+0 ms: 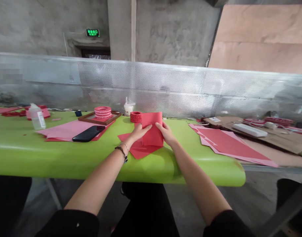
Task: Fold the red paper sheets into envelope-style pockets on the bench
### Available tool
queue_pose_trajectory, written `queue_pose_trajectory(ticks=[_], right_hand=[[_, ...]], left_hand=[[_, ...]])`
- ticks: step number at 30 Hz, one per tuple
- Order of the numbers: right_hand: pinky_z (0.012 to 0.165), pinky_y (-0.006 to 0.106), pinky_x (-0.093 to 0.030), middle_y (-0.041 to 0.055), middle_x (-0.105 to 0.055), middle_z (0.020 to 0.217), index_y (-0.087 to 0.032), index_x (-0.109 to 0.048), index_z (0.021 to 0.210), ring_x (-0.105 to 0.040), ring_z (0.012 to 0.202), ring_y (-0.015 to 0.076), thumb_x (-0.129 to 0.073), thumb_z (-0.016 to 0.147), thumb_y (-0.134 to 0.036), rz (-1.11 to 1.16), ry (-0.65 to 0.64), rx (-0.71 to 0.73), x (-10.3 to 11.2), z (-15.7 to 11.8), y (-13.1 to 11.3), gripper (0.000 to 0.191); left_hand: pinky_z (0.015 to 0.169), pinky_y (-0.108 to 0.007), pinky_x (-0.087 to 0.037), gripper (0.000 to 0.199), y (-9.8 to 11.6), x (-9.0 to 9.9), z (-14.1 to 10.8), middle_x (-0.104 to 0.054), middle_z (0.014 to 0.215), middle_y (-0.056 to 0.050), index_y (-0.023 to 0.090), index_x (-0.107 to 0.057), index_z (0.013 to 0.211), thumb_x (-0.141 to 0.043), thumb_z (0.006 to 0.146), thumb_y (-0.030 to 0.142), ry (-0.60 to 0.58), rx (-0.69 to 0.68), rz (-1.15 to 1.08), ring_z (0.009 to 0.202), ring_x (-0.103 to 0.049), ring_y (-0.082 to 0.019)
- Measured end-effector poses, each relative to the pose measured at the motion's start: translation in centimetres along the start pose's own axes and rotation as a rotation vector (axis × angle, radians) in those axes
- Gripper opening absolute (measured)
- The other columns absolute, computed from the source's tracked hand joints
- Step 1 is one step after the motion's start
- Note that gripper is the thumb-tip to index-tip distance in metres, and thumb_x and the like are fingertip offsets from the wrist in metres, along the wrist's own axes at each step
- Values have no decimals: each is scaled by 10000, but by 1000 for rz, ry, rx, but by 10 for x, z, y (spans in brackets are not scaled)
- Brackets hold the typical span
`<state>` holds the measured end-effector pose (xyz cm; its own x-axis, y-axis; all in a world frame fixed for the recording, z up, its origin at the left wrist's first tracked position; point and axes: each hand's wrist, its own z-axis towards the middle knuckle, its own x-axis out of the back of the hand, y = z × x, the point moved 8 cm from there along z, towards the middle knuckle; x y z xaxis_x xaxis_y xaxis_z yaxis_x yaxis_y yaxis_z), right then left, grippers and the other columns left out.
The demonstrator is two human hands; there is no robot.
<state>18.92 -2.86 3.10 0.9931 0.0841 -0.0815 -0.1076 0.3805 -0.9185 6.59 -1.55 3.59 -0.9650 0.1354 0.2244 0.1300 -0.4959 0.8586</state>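
Above the green tabletop (96, 161), a red paper piece (154, 136) clamped in the grip of both hands (165, 131).

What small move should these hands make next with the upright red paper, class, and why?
Probably lower the red paper towards the green table. The left hand and right hand hold it upright, thumbs on its near face, so laying it flat would likely steady it.
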Motion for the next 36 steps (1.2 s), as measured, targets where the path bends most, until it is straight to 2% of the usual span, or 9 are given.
queue_pose_trajectory(ticks=[4,6,10,17,28,33,36], right_hand=[[546,226,-545,16,-686,781,-185,-612,833,-635,619,125,-631,729,-283,49,50,-39,6,2,4,144],[557,241,-553,14,-691,759,-184,-615,813,-640,612,132,-643,720,-268,67,58,-46,6,2,5,128],[572,248,-558,4,-693,731,-186,-619,800,-645,608,133,-643,717,-254,87,70,-49,5,1,4,110],[550,244,-544,1,-689,717,-180,-628,783,-639,589,132,-679,667,-243,56,98,-16,9,2,2,141],[576,253,-535,-11,-673,758,-190,-615,819,-623,616,122,-677,619,-171,-24,120,42,9,1,-4,210],[570,254,-532,-5,-671,772,-191,-612,831,-620,617,123,-692,614,-203,-28,99,42,7,0,-6,232],[576,258,-534,-5,-673,784,-195,-616,842,-627,630,129,-705,604,-236,-14,72,43,6,-1,-6,258]], left_hand=[[589,-294,-445,266,-6,0,2,-648,667,-50,172,-604,747,-648,703,431,-17,-3,-8,662,-604,-228],[593,-291,-451,265,-8,0,3,-644,636,-45,175,-615,760,-669,687,424,-24,-1,-20,674,-609,-232],[612,-290,-466,287,-11,-2,3,-661,658,-40,176,-632,834,-689,666,401,-44,2,-40,722,-620,-243],[609,-287,-458,260,-14,-4,3,-682,711,-51,169,-645,822,-684,669,375,-59,16,-34,735,-619,-244],[650,-288,-466,301,-11,-9,3,-694,850,-72,178,-642,910,-657,689,382,-84,14,-43,773,-628,-234],[603,-298,-465,303,-17,-9,7,-680,797,-82,159,-630,916,-635,713,385,-95,18,-48,705,-626,-223],[638,-307,-474,305,-18,-10,9,-677,817,-86,155,-627,923,-638,713,376,-107,4,-51,740,-628,-226]])
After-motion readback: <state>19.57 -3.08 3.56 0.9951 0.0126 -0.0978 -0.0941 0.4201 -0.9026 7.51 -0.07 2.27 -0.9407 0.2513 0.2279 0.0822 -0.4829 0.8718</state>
